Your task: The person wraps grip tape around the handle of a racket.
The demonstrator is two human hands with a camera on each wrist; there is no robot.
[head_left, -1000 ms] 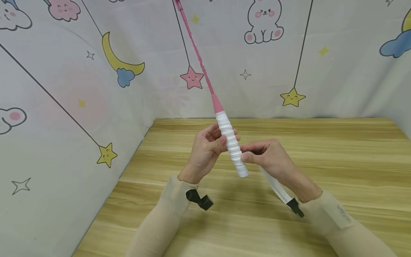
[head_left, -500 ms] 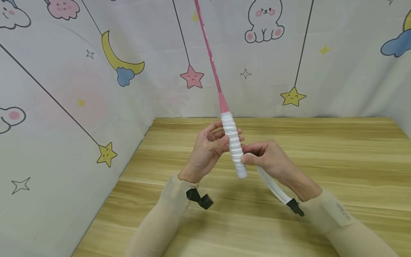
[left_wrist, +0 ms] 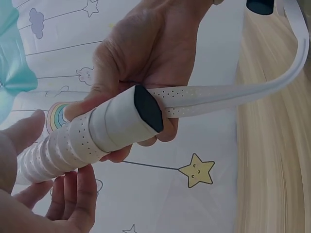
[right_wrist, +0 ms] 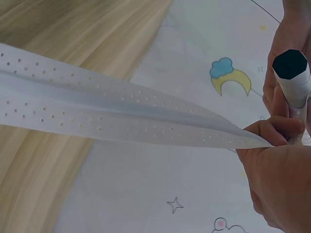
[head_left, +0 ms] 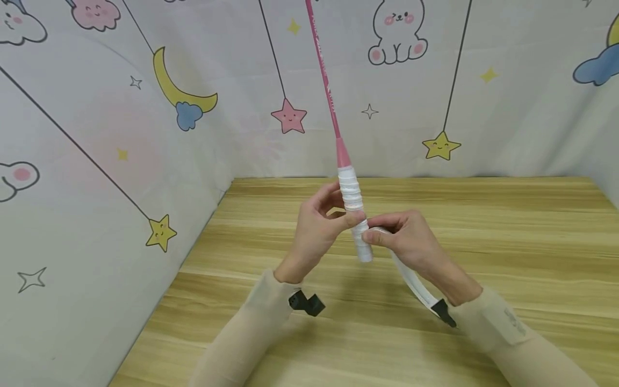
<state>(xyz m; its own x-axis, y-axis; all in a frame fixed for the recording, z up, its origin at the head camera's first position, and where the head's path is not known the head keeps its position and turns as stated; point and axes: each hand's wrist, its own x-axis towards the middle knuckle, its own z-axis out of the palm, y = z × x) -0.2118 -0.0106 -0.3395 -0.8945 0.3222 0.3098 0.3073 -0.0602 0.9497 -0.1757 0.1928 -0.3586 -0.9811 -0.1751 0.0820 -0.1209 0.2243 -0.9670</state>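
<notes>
A badminton racket with a pink shaft (head_left: 325, 70) stands tilted above the table in the head view. Perforated white grip tape (right_wrist: 121, 109) winds round its handle (left_wrist: 80, 133) in ridged turns, and the dark butt end (left_wrist: 148, 108) shows. My left hand (head_left: 314, 226) holds the handle from the left, thumb in front and fingers behind. At the lower handle, my right hand (head_left: 418, 242) pinches the loose tape between thumb and forefinger. From there the tape's free length hangs in a curve towards the right wrist. The racket's head is out of view.
The wood-grain table (head_left: 508, 236) lies under both hands. A white cloth (head_left: 387, 140) printed with stars, moons and bears hangs behind it and along the left. A black wrist camera (head_left: 307, 303) juts from the left wrist.
The racket's shaft has swung rightwards, more upright, as the handle turned. My left hand has moved slightly right, its thumb now further across the handle. The right hand stays nearly in place.
</notes>
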